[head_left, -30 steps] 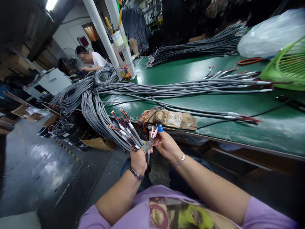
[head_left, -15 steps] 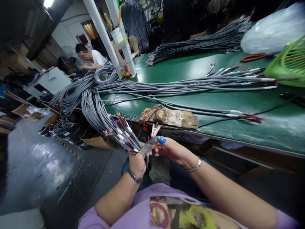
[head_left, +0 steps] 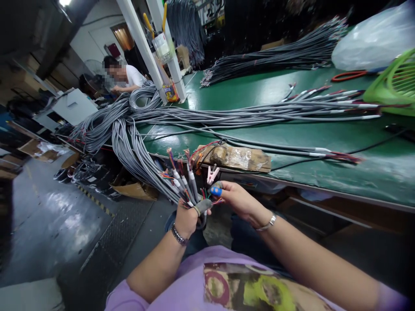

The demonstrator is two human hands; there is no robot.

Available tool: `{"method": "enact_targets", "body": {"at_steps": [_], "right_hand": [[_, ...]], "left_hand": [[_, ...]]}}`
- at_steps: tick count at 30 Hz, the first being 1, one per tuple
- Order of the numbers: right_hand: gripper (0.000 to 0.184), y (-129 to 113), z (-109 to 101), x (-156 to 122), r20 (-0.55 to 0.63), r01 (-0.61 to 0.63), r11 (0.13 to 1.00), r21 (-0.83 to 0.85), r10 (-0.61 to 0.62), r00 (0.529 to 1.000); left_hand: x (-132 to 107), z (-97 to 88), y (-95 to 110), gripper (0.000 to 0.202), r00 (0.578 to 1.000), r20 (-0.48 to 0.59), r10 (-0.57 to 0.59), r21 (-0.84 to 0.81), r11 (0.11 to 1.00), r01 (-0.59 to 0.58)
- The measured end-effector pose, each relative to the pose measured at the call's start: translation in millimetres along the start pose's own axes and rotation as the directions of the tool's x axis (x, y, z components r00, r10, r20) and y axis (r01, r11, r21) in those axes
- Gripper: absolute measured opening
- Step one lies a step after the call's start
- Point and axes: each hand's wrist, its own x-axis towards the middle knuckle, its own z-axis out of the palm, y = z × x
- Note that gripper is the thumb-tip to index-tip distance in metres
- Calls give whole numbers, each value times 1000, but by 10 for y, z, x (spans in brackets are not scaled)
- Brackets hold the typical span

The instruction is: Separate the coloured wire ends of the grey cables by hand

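Observation:
My left hand [head_left: 189, 218] is closed around a bundle of grey cables [head_left: 142, 168] near their ends, below the bench edge. Its thumb wears a grey finger cover and lies over the cables. Stripped, coloured wire ends [head_left: 181, 166] with white sleeves fan out above it. To its right, my right hand [head_left: 236, 199] has its fingers pinched together beside short thin coloured wires [head_left: 218, 201]. Blue covering is wrapped on one fingertip; what the pinch holds is hidden. A pink clothespin [head_left: 212, 175] sits just above, at a taped wooden block [head_left: 241, 159].
On the green bench [head_left: 324, 138] lie more grey cables [head_left: 246, 114], a black cable bundle [head_left: 269, 56], red-handled scissors [head_left: 348, 76], a green basket [head_left: 394, 84] and a plastic bag [head_left: 372, 39]. White posts [head_left: 139, 43] rise behind. A co-worker [head_left: 129, 77] sits at the far left.
My right hand has drawn slightly up and away from the left thumb. In my left hand, the wire ends have swung right and more upright. The view has shifted slightly.

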Motion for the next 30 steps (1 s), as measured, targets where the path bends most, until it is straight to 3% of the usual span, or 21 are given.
{"method": "enact_targets", "body": {"at_steps": [2, 5, 8, 10, 12, 18, 24, 30], "right_hand": [[24, 21, -39, 61, -76, -38, 985, 170, 52, 996], [28, 3, -36, 136, -47, -93, 941, 325, 114, 992], [34, -45, 54, 178, -15, -8, 962, 273, 13, 1000], [38, -66, 120, 195, -79, 118, 977, 175, -105, 991], [41, -71, 163, 211, -123, 159, 976, 148, -141, 982], [39, -45, 183, 268, -90, 84, 924, 374, -54, 994], [39, -16, 200, 285, -83, 87, 913, 398, -58, 995], [41, 12, 105, 157, -50, -1, 912, 411, 23, 999]], "left_hand": [[19, 24, 27, 29, 998, -64, 18, -56, 998, -22], [56, 76, 79, 28, 991, -136, -18, -152, 988, -3], [91, 131, 117, 26, 985, -168, -29, -185, 983, -2], [113, 161, 129, 24, 985, -174, -10, -184, 983, -23], [131, 188, 138, 24, 984, -180, 10, -179, 983, -43], [165, 239, 136, 24, 989, -143, 24, -130, 991, -43], [177, 223, 50, 22, 996, -89, 30, -116, 992, -40], [119, 185, 57, 21, 989, -145, -19, -158, 987, -4]]}}
